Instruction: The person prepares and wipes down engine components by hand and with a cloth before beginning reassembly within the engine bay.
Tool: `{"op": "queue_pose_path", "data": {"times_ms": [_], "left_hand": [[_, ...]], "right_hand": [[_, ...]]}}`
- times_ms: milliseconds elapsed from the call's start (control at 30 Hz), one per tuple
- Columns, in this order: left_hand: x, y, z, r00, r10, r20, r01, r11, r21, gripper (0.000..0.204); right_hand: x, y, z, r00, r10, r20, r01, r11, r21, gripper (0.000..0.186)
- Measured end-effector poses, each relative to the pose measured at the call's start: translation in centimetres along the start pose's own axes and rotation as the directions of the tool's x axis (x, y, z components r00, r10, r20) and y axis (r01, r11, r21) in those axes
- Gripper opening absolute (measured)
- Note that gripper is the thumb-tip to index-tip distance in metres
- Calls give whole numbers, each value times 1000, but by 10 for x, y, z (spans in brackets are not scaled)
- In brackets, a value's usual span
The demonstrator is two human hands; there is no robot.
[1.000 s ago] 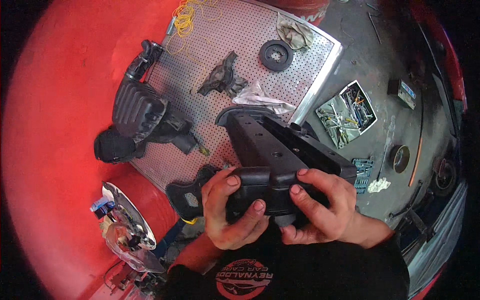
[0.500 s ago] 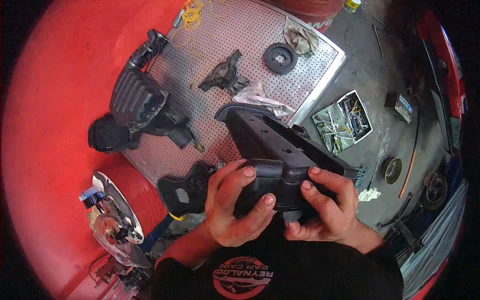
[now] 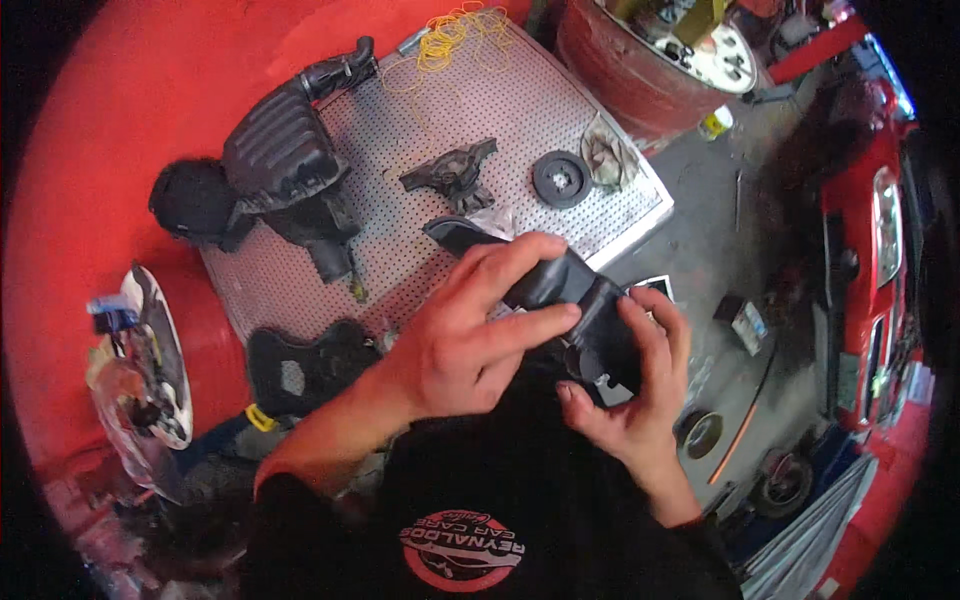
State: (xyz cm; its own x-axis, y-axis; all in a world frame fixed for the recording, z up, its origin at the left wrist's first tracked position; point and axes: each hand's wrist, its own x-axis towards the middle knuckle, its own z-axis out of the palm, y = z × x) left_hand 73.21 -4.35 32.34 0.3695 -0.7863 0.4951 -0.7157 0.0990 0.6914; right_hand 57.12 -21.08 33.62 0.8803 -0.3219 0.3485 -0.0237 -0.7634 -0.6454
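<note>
Between my hands, in front of my chest, is a black moulded plastic car part (image 3: 560, 284). My left hand (image 3: 470, 330) grips its left side, with the fingers laid over the top edge. On the other side my right hand (image 3: 650, 385) holds the end, fingers on the upper face and thumb lower down near a round dark opening. The part's far end sticks out beyond my left fingers, over the perforated metal table (image 3: 400, 250). Much of its underside is hidden by my hands.
A ribbed black air-filter housing (image 3: 285, 150) lies at the table's left. A dark bracket (image 3: 455, 172), a pulley wheel (image 3: 562, 180), a rag (image 3: 610, 155) and yellow cord (image 3: 450, 40) are there too. Red drums (image 3: 610, 70) stand beside it. A red car (image 3: 870, 200) is at right.
The plastic part has been tipped and turned, so its long face with holes no longer shows. Both hands have risen, and my left fingers now reach further across it. The view has shifted.
</note>
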Motion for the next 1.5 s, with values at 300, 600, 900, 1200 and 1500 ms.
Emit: {"op": "queue_pose_path", "data": {"times_ms": [300,600,900,1200,1500], "left_hand": [[21,-31,17,989,-138,-50,113,931,-348,68],[19,-37,31,975,-2,-221,-45,978,-205,58],[19,-31,32,947,53,-316,-69,997,-38,48],[3,-52,5,958,-149,-244,64,944,-324,53],[-9,-54,-22,912,-294,-287,219,939,-266,58]], "right_hand": [[26,39,-10,994,23,107,-32,996,80,83],[24,28,-2,995,67,78,-76,990,119,76],[31,33,-11,982,-71,177,46,989,143,85],[3,71,-34,968,-61,243,-29,937,348,97],[-7,84,25,985,-129,115,42,822,568,85]]}}
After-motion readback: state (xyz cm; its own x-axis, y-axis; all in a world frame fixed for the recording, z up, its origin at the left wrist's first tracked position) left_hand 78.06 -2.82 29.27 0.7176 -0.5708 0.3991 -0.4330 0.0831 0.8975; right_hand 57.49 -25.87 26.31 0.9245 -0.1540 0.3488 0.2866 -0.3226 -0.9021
